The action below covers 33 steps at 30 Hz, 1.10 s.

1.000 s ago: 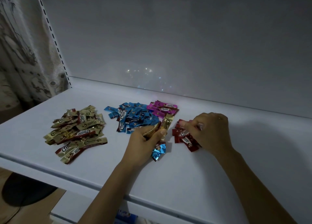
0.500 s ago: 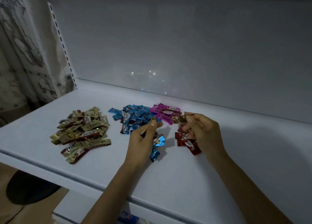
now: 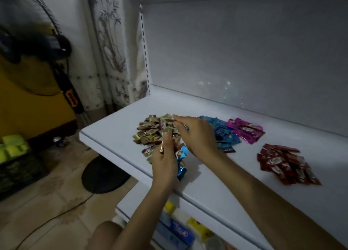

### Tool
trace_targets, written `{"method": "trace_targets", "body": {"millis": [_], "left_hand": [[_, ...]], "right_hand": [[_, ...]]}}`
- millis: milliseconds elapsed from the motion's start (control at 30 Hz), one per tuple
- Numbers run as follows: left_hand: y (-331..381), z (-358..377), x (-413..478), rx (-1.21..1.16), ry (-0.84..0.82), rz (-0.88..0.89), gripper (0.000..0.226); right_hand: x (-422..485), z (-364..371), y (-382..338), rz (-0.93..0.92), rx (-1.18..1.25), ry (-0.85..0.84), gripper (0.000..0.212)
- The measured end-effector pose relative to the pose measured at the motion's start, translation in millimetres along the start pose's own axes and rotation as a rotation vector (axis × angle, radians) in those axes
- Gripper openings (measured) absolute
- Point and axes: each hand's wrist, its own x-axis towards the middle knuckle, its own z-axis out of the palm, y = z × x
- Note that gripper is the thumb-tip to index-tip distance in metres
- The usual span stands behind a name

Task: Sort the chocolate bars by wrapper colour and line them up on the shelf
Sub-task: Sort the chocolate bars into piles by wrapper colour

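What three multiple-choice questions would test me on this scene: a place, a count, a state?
1. Which pile lies farthest right? A gold, B blue, C red.
2. How many colour piles lie on the shelf? A four, B two, C six.
3. The left hand is: A flat and empty, B gripping blue bars, C out of view.
Answers: C, the red pile sits right of all others; A, gold pile, blue pile, pink pile and red; B, its fingers curl round them.

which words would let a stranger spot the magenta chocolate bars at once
On the white shelf lie four heaps of chocolate bars. The magenta pile lies nearest the back wall, just right of the blue pile, with the red pile nearer and rightward. Only it has pink-purple wrappers.
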Motion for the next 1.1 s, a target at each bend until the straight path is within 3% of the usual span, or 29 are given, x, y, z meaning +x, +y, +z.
{"method": "trace_targets", "body": {"millis": [133,267,333,400,467,533,600,633,667,733,800,1000,1100], "left_hand": [[-1.0,-23.7,3.5,0.012,-0.057,-0.002,0.063],[-2.0,-35.0,10.2,-0.064,-0.098,-0.083,0.060],[-3.7,-34.3,12.0,-0.065,-0.129,-0.076,0.062],[-4.0,-32.5,11.4,-0.033,-0.164,-0.048,0.057],[-2.9,-31.5,11.6,-0.037,-0.177,-0.052,0.053],[-4.2,-32.1,15.2,-0.041,-0.158,-0.049,0.049],[-5.5,-32.2,19.6,-0.037,-0.124,-0.053,0.043],[-5.8,-31.5,20.7,-0.038,-0.105,-0.050,0.039],[-6.8,-30.8,20.7,-0.034,-0.089,-0.036,0.036],[-9.5,-28.9,19.7,-0.021,-0.066,0.003,0.033],[-11.4,-28.6,20.7,-0.021,-0.043,0.012,0.034],[-13.6,-18.1,23.2,-0.056,0.079,-0.087,0.034],[-11.7,0.0,25.1,-0.169,0.072,-0.157,0.032]], "right_hand": [[12.3,34.9,0.8,-0.071,-0.160,-0.412,0.028],[8.7,21.0,-15.6,0.248,0.473,-0.339,0.041],[9.0,3.3,-24.2,0.351,0.675,-0.515,0.043],[8.7,-7.8,-24.8,0.344,0.723,-0.693,0.032],[13.0,-10.1,-24.8,0.352,0.751,-0.649,0.024],[19.4,-1.5,-22.2,0.411,0.804,-0.371,0.018],[25.6,10.2,-12.3,0.293,0.588,0.012,0.010],[27.0,15.7,-7.0,0.159,0.360,0.065,0.012],[26.4,21.5,-1.7,0.020,0.152,-0.017,0.016],[19.5,31.5,7.4,-0.145,-0.097,-0.337,0.019],[15.2,31.3,9.8,-0.102,-0.070,-0.491,0.027],[-3.7,-11.2,-5.0,0.255,0.544,-0.328,0.038],[-31.3,-29.4,-9.9,0.267,0.612,-0.348,0.020]]}}
